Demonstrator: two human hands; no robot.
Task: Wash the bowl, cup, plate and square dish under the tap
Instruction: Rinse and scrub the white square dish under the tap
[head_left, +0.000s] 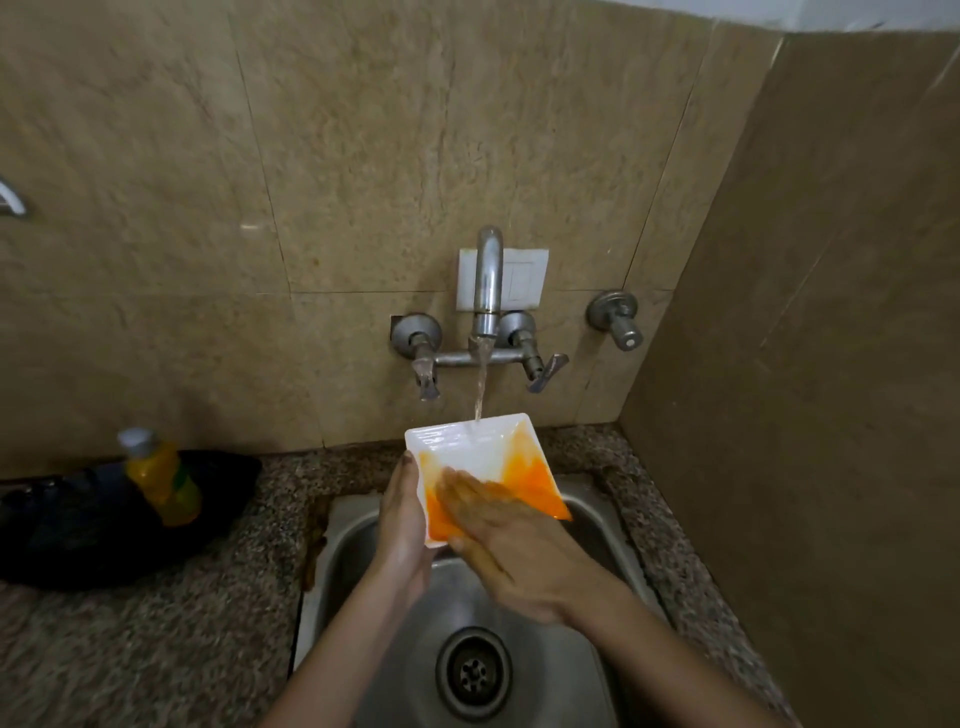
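Note:
A white square dish (467, 447) smeared with orange residue is held tilted over the steel sink (358, 540). Water runs from the wall tap (487, 291) onto the dish's far edge. My left hand (402, 525) grips the dish by its left edge, thumb on the rim. My right hand (514, 545) lies flat inside the dish, its straight fingers pressing on the orange patch. The bowl, cup and plate are out of sight.
A yellow dish-soap bottle (161, 478) stands on a black object (62, 525) on the speckled granite counter (156, 639) at left. The sink drain (474, 673) is below my arms. A tiled side wall (810, 364) closes in on the right.

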